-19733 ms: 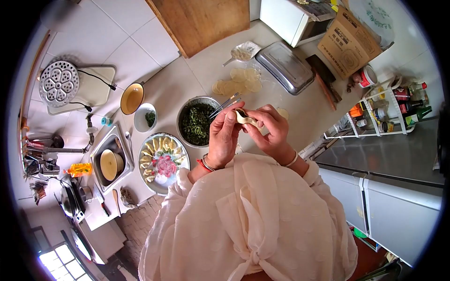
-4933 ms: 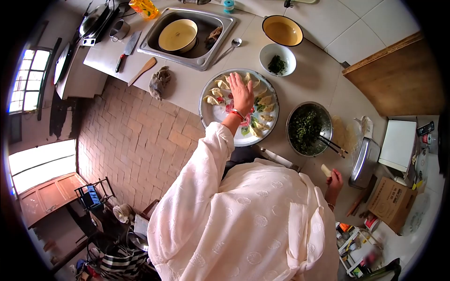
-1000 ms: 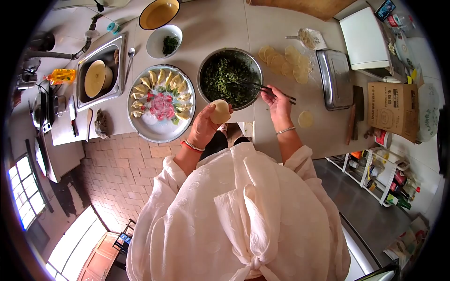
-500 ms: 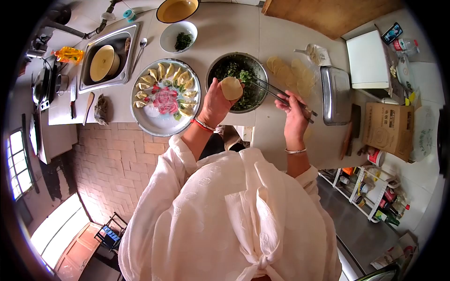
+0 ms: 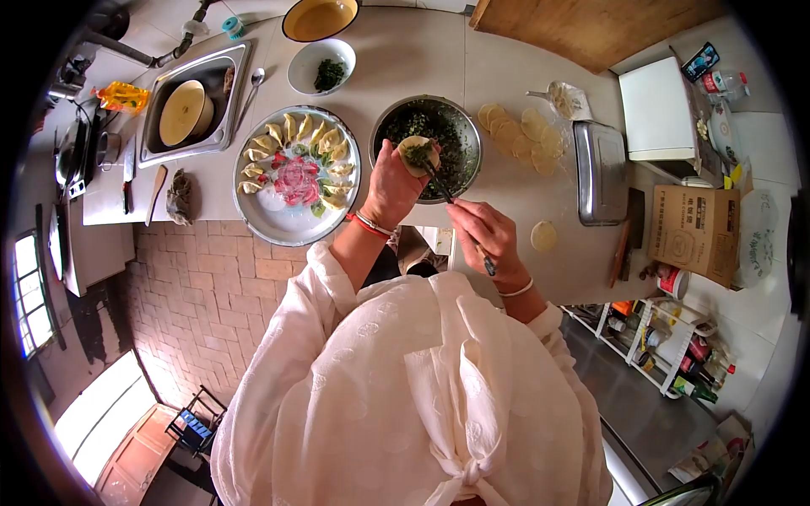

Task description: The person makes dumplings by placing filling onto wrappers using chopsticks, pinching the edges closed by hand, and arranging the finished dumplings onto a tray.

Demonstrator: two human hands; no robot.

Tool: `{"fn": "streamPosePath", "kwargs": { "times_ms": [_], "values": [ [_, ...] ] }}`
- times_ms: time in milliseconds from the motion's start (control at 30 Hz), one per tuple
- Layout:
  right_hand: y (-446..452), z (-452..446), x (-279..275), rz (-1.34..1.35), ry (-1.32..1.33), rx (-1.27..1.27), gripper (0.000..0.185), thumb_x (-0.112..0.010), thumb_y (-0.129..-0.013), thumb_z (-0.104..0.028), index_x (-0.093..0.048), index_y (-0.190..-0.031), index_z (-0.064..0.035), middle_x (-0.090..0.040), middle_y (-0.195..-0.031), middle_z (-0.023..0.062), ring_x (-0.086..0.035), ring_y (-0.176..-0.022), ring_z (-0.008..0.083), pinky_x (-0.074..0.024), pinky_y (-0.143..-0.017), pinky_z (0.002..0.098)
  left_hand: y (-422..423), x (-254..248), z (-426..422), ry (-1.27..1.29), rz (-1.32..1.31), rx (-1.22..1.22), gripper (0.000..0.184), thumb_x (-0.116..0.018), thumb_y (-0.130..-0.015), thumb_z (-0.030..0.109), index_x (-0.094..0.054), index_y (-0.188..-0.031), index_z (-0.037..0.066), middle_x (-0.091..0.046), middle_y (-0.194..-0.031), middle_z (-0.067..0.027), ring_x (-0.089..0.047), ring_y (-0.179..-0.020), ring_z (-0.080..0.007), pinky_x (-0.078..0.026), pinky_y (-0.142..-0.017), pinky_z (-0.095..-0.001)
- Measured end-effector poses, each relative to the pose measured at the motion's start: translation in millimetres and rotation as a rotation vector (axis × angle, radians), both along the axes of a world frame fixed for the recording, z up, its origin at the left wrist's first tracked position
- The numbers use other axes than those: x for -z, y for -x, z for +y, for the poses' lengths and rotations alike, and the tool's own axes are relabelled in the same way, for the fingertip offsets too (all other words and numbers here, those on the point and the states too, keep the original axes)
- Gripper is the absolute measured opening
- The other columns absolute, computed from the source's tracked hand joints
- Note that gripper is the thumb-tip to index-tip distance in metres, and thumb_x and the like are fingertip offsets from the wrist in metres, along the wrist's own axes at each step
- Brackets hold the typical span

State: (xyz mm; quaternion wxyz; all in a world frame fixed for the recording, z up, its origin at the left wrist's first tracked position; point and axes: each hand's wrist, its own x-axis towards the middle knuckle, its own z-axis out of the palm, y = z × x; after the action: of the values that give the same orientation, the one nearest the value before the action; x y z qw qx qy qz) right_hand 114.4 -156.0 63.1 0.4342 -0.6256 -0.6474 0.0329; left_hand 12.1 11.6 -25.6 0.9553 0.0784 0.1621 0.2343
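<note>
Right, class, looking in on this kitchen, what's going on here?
A person's left hand holds an unfolded round wrapper, topped with chopped green filling, over the metal bowl. The right hand grips chopsticks, their tips at the filling. Folded dumplings line part of the flowered tray to the left; other flat wrappers lie right of the bowl.

Left hand (image 5: 391,187) cupped, apparently palm up; right hand (image 5: 489,234) curled nearby.

The metal bowl (image 5: 478,152) is gleaming, the metal tray (image 5: 601,169) is shining smooth, and the plate (image 5: 278,221) is showing a glossy finish, while the cardboard box (image 5: 696,236) is looking matt and the brick floor (image 5: 202,291) rough
</note>
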Motion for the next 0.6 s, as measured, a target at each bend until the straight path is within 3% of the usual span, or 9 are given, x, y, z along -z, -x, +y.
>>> {"fn": "streamPosePath", "kwargs": {
  "times_ms": [233, 333, 467, 600],
  "values": [
    [-3, -9, -29, 0.484, 0.034, 0.169, 0.015, -0.055, -0.094, 0.001, -0.063, -0.106, 0.0039, -0.067, -0.101, 0.0179, -0.069, -0.084, 0.0231, -0.0566, -0.071, 0.0326, 5, -2, -2, -0.004, -0.036, -0.033, 0.060, -0.042, -0.101, 0.049, -0.047, -0.133, -0.002, -0.057, -0.130, -0.0173, -0.054, -0.124, -0.0293, -0.040, -0.108, -0.0432],
    [-3, -9, -25, 0.837, -0.028, 0.276, 0.016, -0.052, -0.098, -0.002, -0.062, -0.108, 0.0065, -0.067, -0.102, 0.0184, -0.069, -0.084, 0.0244, -0.0580, -0.073, 0.0327, 4, -7, -5, 0.023, 0.065, -0.077, 0.058, -0.042, -0.101, 0.048, -0.048, -0.133, 0.000, -0.057, -0.130, -0.0159, -0.053, -0.124, -0.0287, -0.040, -0.109, -0.0441],
    [-12, -8, -16, 0.968, -0.080, 0.367, 0.022, -0.050, -0.101, -0.009, -0.059, -0.110, 0.0084, -0.067, -0.100, 0.0200, -0.069, -0.081, 0.0248, -0.0583, -0.075, 0.0331, 5, -9, -4, 0.002, 0.040, -0.068, 0.057, -0.042, -0.102, 0.048, -0.048, -0.132, 0.001, -0.057, -0.130, -0.0151, -0.052, -0.125, -0.0284, -0.039, -0.110, -0.0444],
    [-12, -7, -13, 0.938, -0.081, 0.396, 0.023, -0.051, -0.101, -0.011, -0.059, -0.110, 0.0080, -0.068, -0.100, 0.0199, -0.069, -0.082, 0.0242, -0.0579, -0.075, 0.0331, 7, -9, -2, -0.002, 0.004, -0.074, 0.057, -0.043, -0.101, 0.048, -0.048, -0.131, 0.000, -0.057, -0.128, -0.0160, -0.053, -0.124, -0.0300, -0.039, -0.110, -0.0451]
  ]
}}
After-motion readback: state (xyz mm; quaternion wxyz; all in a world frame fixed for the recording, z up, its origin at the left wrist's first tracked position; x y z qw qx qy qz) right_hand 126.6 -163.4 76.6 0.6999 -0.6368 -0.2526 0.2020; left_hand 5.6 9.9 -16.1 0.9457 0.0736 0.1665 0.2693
